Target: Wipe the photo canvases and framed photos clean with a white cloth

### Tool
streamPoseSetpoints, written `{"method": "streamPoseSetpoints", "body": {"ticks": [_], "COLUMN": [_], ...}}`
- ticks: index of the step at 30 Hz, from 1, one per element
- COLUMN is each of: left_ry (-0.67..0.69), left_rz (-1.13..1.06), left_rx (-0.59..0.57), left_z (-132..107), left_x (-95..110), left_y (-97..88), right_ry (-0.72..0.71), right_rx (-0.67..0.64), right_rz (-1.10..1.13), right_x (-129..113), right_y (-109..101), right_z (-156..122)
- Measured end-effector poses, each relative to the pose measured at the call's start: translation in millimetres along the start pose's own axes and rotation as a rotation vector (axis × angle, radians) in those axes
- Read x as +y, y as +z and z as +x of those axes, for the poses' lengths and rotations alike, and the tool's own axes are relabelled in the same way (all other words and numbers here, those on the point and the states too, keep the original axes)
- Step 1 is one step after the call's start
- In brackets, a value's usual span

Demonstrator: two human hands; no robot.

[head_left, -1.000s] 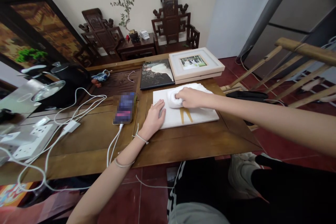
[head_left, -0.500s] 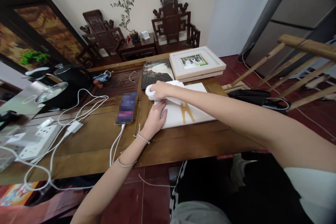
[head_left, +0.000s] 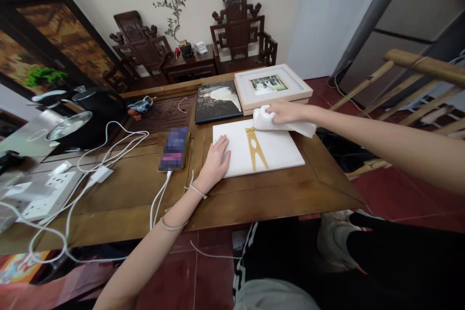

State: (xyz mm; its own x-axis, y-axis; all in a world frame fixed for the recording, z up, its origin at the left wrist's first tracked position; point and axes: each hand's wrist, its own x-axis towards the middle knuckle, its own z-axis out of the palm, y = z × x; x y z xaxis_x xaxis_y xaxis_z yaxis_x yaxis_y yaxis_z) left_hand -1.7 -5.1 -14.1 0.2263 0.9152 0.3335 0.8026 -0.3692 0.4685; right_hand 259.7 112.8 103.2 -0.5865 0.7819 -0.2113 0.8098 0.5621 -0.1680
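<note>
A white board [head_left: 236, 150] lies flat on the wooden table, with a gold stand-like shape [head_left: 253, 149] on its face. My left hand [head_left: 217, 159] rests flat on the board's left edge, fingers stretched out. At the board's far right part, my right hand [head_left: 285, 112] is closed around a white cloth [head_left: 263, 118]. The cloth touches the board's upper edge, and one end of it hangs out to the right below my wrist. Just beyond the board lie a dark photo panel [head_left: 218, 101] and a light wooden picture frame [head_left: 247, 92].
Left of the board lies a phone [head_left: 174, 149] with a white cable. Further left are a power strip [head_left: 51, 193], tangled white cords and a black kettle [head_left: 103, 111]. A wooden chair [head_left: 417, 60] stands to the right of the table.
My right hand has swept the cloth from the board's upper left to its upper right, uncovering the top of the gold shape. My left hand has stayed in place.
</note>
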Motion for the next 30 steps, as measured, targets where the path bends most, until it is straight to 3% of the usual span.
{"method": "streamPoseSetpoints", "body": {"ticks": [5, 9, 13, 17, 26, 30], "left_ry": [-0.003, -0.013, -0.018, -0.011, 0.008, 0.013], "left_rz": [0.029, 0.045, 0.04, 0.031, 0.026, 0.027], "left_rx": [-0.09, -0.079, -0.039, -0.023, -0.023, -0.03], "left_z": [-0.8, -0.6, 0.1, 0.6, 1.3, 1.0], "left_x": [2.9, 4.4, 3.5, 2.5, 0.1, -1.2], "left_y": [0.4, 1.4, 2.5, 2.6, 1.8, 1.8], "right_ry": [-0.114, -0.228, -0.232, -0.208, -0.096, -0.079], "right_rx": [-0.019, -0.122, -0.19, -0.121, -0.059, -0.04], "right_rz": [0.001, 0.117, 0.178, 0.119, 0.061, 0.066], "right_x": [0.2, -12.6, -15.3, -7.6, 14.2, 16.4], "right_y": [18.3, 28.9, 32.4, 24.5, -1.4, -3.9], "right_z": [-54.3, -97.7, -112.1, -88.9, 4.6, 22.3]}}
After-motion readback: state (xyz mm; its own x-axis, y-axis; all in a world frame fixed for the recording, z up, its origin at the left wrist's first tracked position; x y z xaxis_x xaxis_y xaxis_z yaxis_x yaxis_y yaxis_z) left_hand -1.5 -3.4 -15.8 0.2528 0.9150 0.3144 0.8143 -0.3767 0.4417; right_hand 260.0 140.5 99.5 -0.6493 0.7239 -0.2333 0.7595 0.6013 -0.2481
